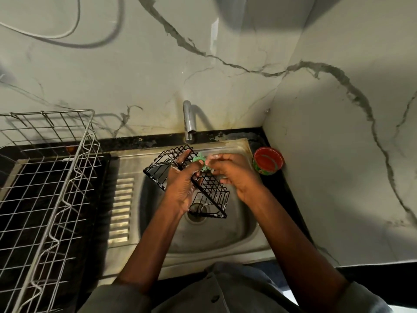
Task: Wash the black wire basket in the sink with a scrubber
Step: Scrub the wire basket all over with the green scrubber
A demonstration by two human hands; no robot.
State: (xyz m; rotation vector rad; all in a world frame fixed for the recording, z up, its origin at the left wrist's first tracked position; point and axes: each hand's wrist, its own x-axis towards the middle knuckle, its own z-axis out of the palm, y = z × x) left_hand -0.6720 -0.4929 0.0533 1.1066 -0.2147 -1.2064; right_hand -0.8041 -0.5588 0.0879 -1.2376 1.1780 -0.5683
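Black wire basket [212, 188] held tilted over the steel sink [225, 240].
Left hand [182, 184] grips its frame; right hand [234, 172] pinches a green scrubber [199, 159] against it.

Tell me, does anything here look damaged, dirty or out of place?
Nothing looks damaged or spilled. The wall behind the tap has brownish stains, and the sink rim looks grimy. The basket is tilted only because the left hand holds it for scrubbing.

Black countertop [274, 184] with an inset steel sink [225, 240]. A red-lidded round container [268, 161] stands on the counter just right of the fingers; a wire dish rack [48, 177] sits well to their left.
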